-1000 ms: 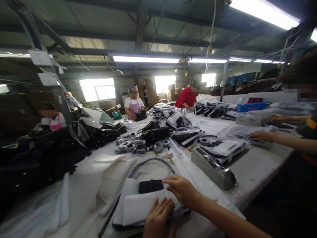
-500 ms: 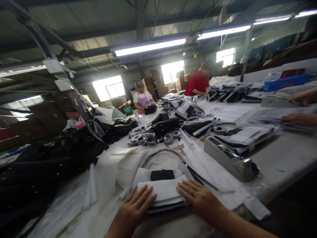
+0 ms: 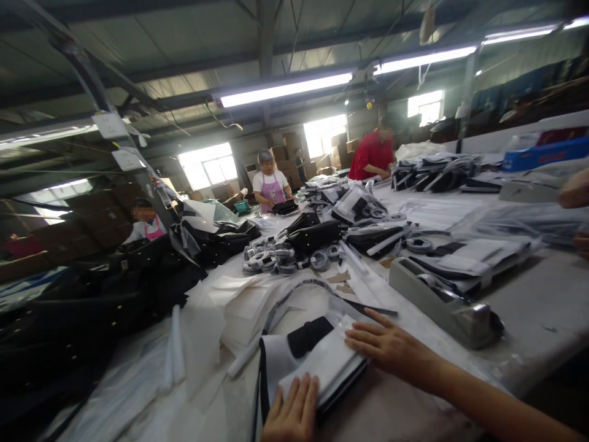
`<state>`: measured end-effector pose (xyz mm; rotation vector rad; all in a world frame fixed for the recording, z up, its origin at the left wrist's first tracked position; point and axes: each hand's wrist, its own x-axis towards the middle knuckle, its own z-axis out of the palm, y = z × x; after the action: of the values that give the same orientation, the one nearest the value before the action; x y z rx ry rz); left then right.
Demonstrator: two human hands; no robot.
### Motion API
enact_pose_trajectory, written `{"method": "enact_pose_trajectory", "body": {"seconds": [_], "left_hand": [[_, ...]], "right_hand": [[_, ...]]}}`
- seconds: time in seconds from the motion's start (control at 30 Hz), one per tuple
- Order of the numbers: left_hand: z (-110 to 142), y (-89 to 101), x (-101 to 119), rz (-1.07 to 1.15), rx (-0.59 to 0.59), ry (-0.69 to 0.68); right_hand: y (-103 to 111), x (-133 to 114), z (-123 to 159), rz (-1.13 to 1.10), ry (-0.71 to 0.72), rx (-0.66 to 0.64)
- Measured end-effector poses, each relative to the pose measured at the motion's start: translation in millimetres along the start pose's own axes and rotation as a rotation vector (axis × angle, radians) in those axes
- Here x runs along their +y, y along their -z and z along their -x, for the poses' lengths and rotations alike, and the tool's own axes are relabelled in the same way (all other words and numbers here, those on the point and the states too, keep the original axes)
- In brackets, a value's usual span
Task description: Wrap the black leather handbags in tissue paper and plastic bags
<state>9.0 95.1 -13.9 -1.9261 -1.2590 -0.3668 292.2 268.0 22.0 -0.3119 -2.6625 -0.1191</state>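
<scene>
In front of me lies a flat black bag [image 3: 317,402] with white padding sheet [image 3: 329,365] folded over it. A black strap piece [image 3: 309,336] shows on top, and a wrapped handle [image 3: 294,288] arches away at the far side. My left hand [image 3: 294,408] rests with fingers extended on the near left part of the white sheet. My right hand [image 3: 391,344] lies on its right edge, fingers spread and nearly flat. Loose white sheets [image 3: 243,307] lie just beyond the bag. Both palms are mostly hidden from view.
A grey tape dispenser [image 3: 444,307] stands to the right. Black bags and wrapped rolls [image 3: 271,255] pile up ahead. Dark bags [image 3: 115,319] heap at the left. At the right edge is a co-worker's hand [image 3: 575,189]; other people work farther back.
The bag has turned, its left side now nearer to me. My left hand has moved nearer and to the right, my right hand slightly right and up. The co-worker's hands have shifted right.
</scene>
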Motion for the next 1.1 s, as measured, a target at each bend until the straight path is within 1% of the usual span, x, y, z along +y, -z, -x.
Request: {"method": "enact_pose_trajectory", "body": {"seconds": [0.03, 0.1, 0.13, 0.2, 0.27, 0.37, 0.43, 0.53, 0.6, 0.63, 0.67, 0.77, 0.8, 0.83, 0.9, 0.97, 1.0, 1.1], "left_hand": [[1.8, -4.7, 11.5, 0.002, 0.057, 0.07], [4.0, -12.7, 27.9, 0.033, 0.146, 0.162], [4.5, -15.3, 31.9, 0.048, 0.175, 0.182], [5.1, -16.9, 32.6, 0.06, 0.195, 0.19], [5.9, -14.5, 26.9, 0.061, 0.179, 0.173], [7.7, -7.9, 16.1, 0.085, 0.143, 0.127], [8.5, -4.4, 10.7, 0.088, 0.112, 0.087], [7.8, -0.7, 5.4, 0.063, 0.053, 0.025], [5.5, 2.6, 2.3, 0.059, -0.003, 0.0], [3.8, 4.9, 0.7, 0.06, -0.04, -0.006], [2.0, 7.4, -1.0, 0.064, -0.08, -0.012], [-3.0, 14.7, -6.3, 0.093, -0.169, -0.041], [-3.8, 16.1, -7.7, 0.11, -0.178, -0.051], [-4.0, 16.8, -8.9, 0.129, -0.18, -0.052], [-2.7, 16.1, -10.4, 0.159, -0.168, -0.036], [-0.1, 13.9, -11.1, 0.191, -0.144, -0.014], [1.0, 13.0, -11.3, 0.209, -0.131, -0.004], [1.1, 14.1, -12.4, 0.278, -0.103, 0.039]], "right_hand": [[4.9, -1.8, 2.1, 0.027, -0.029, 0.001], [12.6, -14.9, 3.8, 0.045, -0.069, 0.003], [14.6, -25.1, 2.7, 0.028, -0.061, -0.006], [13.5, -47.7, -3.8, -0.045, 0.007, -0.05], [5.0, -66.7, -13.5, -0.118, 0.075, -0.078], [-15.2, -80.2, -23.4, -0.166, 0.066, -0.019], [-26.6, -82.4, -21.6, -0.185, 0.043, 0.037], [-35.7, -88.5, -6.8, -0.253, -0.013, 0.152], [-38.3, -98.2, 5.0, -0.392, -0.132, 0.248], [-39.7, -104.3, 9.6, -0.506, -0.237, 0.265], [-41.5, -110.6, 12.8, -0.654, -0.366, 0.245], [-51.8, -126.9, 12.6, -1.229, -0.774, 0.066], [-57.1, -131.0, 10.0, -1.415, -0.867, 0.047], [-62.8, -134.5, 6.7, -1.581, -0.93, 0.067], [-73.8, -140.8, -1.2, -1.811, -1.007, 0.19], [-80.3, -146.7, -9.9, -1.935, -1.053, 0.312], [-81.1, -149.5, -14.5, -1.982, -1.065, 0.335], [-75.9, -156.7, -28.2, -2.075, -1.06, 0.326]]}}
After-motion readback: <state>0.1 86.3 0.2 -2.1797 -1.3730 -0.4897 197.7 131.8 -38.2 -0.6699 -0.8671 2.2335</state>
